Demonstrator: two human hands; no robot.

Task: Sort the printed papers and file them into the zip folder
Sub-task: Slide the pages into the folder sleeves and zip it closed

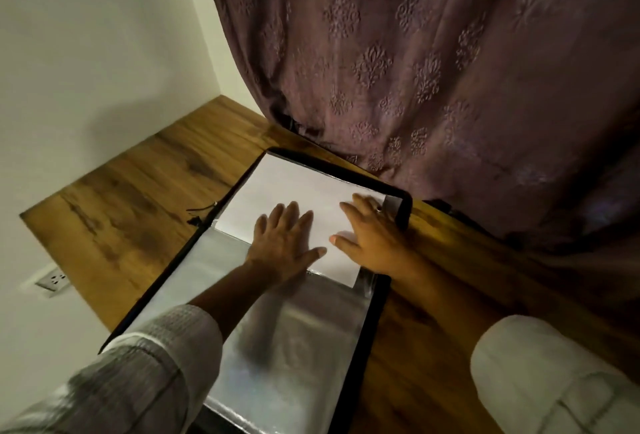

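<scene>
The zip folder lies open on a wooden table, running from centre frame to the bottom edge. Its black zippered rim borders both halves.

1. Papers: a stack of white printed papers lies flat in the folder's upper half, in the middle of the frame. The lower right corner of the stack overlaps the fold line. The print cannot be read.
2. Lower half: clear plastic sleeve pages fill this half and reflect the light.
3. Left hand: palm down on the lower part of the stack, fingers straight and spread, gripping nothing.
4. Right hand: flat on the right-hand part of the stack, just beside the left hand, fingers extended toward the upper left and thumb pointing at the left hand. It grips nothing. A ring shows on one finger.
5. Zipper cord: a dark pull lies on the table, touching the folder's left rim.

Surroundings: a patterned mauve curtain fills the upper right, its hem reaching the table behind the folder. A white wall takes the upper left, with a wall socket at the left edge.
</scene>
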